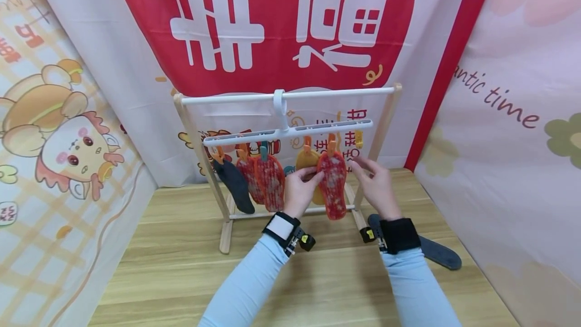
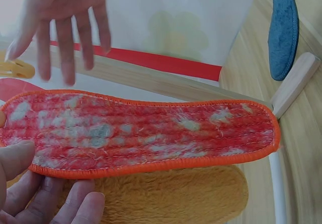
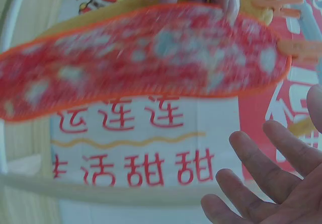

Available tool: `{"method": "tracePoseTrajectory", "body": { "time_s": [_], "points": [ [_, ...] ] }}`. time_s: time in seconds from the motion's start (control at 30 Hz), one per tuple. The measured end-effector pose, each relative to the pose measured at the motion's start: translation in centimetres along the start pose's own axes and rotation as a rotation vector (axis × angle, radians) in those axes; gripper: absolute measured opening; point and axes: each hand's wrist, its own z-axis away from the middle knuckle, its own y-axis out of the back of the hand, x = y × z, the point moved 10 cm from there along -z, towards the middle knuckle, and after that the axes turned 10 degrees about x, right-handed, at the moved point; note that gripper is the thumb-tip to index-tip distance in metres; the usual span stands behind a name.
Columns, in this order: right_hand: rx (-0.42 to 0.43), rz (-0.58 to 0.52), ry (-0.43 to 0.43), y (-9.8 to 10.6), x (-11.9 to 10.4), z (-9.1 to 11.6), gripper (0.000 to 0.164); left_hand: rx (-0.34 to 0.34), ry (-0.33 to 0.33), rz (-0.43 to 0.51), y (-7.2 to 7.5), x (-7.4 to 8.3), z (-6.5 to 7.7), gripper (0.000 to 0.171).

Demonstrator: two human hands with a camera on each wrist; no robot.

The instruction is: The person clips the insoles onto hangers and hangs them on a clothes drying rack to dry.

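Note:
A red-and-white mottled insole (image 1: 333,185) with orange edging hangs from an orange clip (image 1: 332,145) on the white hanger (image 1: 254,137). My left hand (image 1: 298,191) pinches its left edge, the thumb on the front and the fingers behind. Directly behind it hangs a yellow-brown insole (image 2: 171,196), partly hidden. My right hand (image 1: 376,191) is held to the right of the red insole, apart from it, with its fingers spread and nothing in them. Just above that hand, a yellow clip (image 1: 359,139) hangs from the hanger's right end.
On the hanger's left side hang a dark insole (image 1: 235,185) and two more red ones, the nearer one (image 1: 271,183) under a teal clip (image 1: 264,151). A wooden rack (image 1: 204,158) carries the hanger. A dark blue insole (image 1: 440,253) lies on the table (image 1: 181,276) at right.

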Motion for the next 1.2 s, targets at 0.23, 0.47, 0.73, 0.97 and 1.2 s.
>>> {"method": "tracePoseTrajectory", "body": {
  "time_s": [0.23,0.47,0.73,0.97,1.2],
  "points": [
    [0.060,0.034,-0.027,2.9,3.2,1.2,0.050,0.008,-0.012,-0.023,0.5,-0.9,0.2,0.028],
    [0.121,0.188,-0.053,7.2,7.9,2.7,0.046,-0.026,0.035,-0.009,0.7,-2.0,0.6,0.028],
    [0.049,0.303,-0.144,9.9,15.0,4.5,0.053,-0.049,0.031,-0.053,1.9,-3.7,1.4,0.029],
    [-0.009,0.408,-0.117,10.5,19.6,6.0,0.046,-0.048,0.058,-0.068,4.0,-5.9,3.4,0.027],
    [-0.159,0.566,-0.112,9.7,22.2,7.3,0.047,-0.019,0.089,-0.080,6.5,-8.2,6.0,0.026]
  ]
}}
